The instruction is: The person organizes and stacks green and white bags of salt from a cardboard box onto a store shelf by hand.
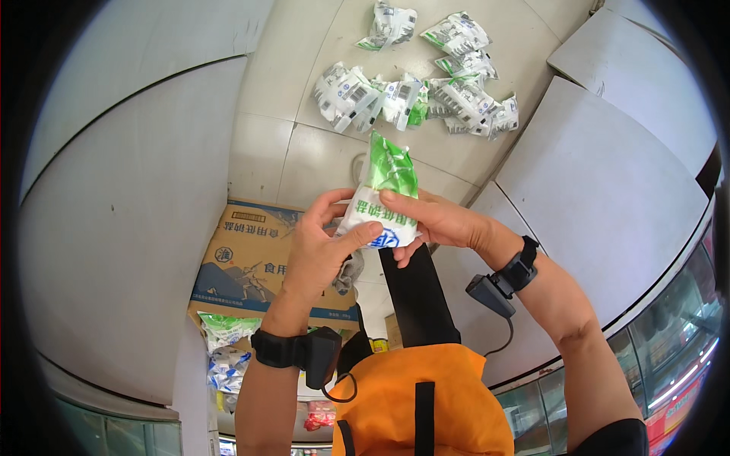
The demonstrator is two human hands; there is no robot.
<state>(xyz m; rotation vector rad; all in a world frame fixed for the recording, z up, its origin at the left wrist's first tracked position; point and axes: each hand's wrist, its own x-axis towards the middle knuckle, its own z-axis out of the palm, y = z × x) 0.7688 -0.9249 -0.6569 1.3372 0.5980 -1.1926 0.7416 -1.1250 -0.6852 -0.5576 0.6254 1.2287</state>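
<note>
Both hands grip a soft green-and-white plastic food packet (388, 171) in front of me, above the tiled floor. My left hand (319, 245) has its thumb across the packet's lower corner, with the fingers behind. From the other side, my right hand (442, 219) lays its thumb over the middle of the front; some of its fingers are hidden behind. The packet bears printed writing. Just beyond it, a group of similar packets (393, 100) lies on the floor, with more heaped to the right (465, 102).
A printed cardboard carton (245, 256) stands at the left, partly behind my left arm. Below it are more packets (228, 330). Grey-white cabinet panels rise on the left (131, 228) and right (604, 159). Glass display cases (656, 342) line the lower right.
</note>
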